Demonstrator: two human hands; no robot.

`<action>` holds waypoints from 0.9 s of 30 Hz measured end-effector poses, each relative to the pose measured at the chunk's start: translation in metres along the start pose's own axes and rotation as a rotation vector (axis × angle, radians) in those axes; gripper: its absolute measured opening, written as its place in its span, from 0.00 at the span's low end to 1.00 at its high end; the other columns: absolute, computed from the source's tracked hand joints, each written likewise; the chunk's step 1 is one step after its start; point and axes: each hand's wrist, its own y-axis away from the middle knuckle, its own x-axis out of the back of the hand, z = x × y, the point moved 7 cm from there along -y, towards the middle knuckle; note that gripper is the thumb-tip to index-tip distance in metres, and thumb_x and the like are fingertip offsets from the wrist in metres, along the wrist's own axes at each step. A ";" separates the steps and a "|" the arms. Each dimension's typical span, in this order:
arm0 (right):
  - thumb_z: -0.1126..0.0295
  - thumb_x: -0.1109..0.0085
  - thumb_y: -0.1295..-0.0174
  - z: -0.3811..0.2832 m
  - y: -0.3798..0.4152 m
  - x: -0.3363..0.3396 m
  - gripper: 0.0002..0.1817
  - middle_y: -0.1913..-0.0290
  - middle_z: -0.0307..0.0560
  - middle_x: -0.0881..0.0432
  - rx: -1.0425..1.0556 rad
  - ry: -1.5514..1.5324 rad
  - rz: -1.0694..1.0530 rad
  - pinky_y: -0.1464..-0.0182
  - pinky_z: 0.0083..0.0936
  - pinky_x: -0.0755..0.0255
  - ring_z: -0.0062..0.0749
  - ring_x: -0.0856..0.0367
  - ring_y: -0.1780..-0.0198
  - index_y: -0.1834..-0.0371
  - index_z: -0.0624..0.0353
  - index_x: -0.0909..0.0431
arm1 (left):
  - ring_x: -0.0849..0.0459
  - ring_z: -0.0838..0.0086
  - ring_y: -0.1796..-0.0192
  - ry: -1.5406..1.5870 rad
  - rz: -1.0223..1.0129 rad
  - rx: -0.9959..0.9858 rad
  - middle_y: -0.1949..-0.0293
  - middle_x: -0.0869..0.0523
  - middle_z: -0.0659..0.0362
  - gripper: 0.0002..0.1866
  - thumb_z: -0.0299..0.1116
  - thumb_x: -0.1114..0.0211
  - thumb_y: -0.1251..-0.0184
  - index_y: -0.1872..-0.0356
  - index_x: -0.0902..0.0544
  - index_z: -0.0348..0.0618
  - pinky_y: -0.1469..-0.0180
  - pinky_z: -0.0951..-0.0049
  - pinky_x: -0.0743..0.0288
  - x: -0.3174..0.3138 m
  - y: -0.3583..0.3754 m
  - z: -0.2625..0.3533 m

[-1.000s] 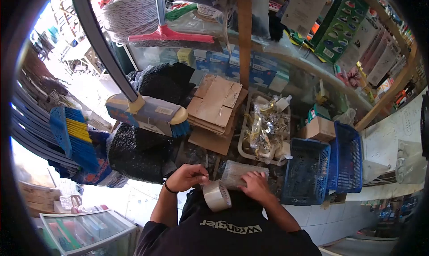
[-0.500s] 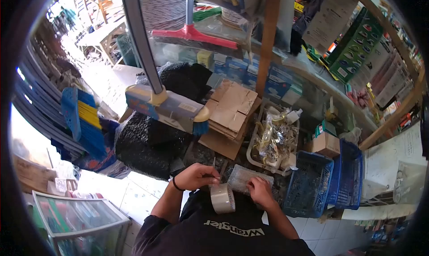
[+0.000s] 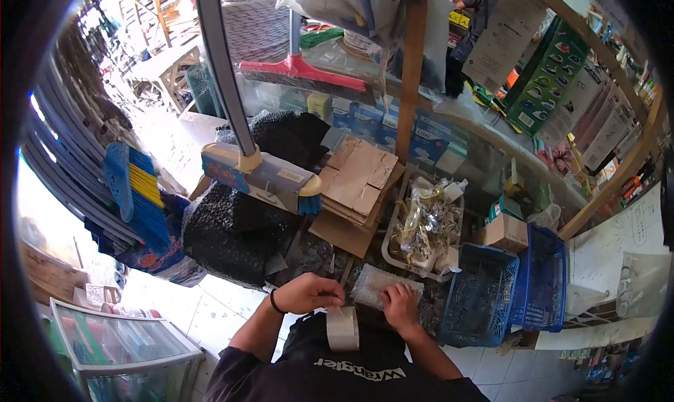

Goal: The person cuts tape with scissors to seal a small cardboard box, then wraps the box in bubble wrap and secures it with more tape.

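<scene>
Head view: left fingers (image 3: pixel 328 288) pinched narrow, tape roll (image 3: pixel 342 330) hanging from them; right fingers (image 3: pixel 397 297) over bubble-wrapped packet (image 3: pixel 369 282), grip unclear. Packet probably light, squashy; hold by edges.

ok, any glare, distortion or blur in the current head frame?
Head view: fisheye bowing with black corners; upper-left background blown out, floor tiles washed bright; tape roll and translucent packet reasonably clear, shelf goods at lower right soft and dim.

The worktop (image 3: pixel 312 253) (dark) carries stacked cardboard (image 3: pixel 358 177) and a filled tray (image 3: pixel 407 264).
</scene>
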 end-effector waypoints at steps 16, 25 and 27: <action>0.60 0.43 0.41 -0.002 0.005 0.006 0.14 0.57 0.45 0.25 0.042 0.041 0.055 0.51 0.43 0.37 0.45 0.28 0.51 0.56 0.54 0.24 | 0.14 0.66 0.64 -0.190 -0.077 0.058 0.68 0.14 0.56 0.07 0.31 0.43 0.32 0.60 0.20 0.40 0.63 0.70 0.23 -0.028 0.031 0.035; 0.61 0.39 0.44 -0.005 -0.001 0.010 0.16 0.56 0.43 0.25 0.055 0.038 0.034 0.50 0.43 0.38 0.44 0.28 0.50 0.54 0.52 0.24 | 0.15 0.67 0.65 -0.286 -0.068 -0.017 0.67 0.15 0.57 0.07 0.32 0.37 0.36 0.64 0.16 0.41 0.65 0.72 0.23 -0.043 0.038 0.067; 0.61 0.38 0.45 -0.004 0.001 0.014 0.15 0.56 0.43 0.25 0.057 0.010 0.043 0.51 0.42 0.38 0.43 0.27 0.51 0.56 0.52 0.23 | 0.15 0.67 0.65 -0.283 -0.065 -0.043 0.67 0.15 0.57 0.07 0.33 0.37 0.36 0.65 0.16 0.41 0.65 0.71 0.23 -0.051 0.038 0.067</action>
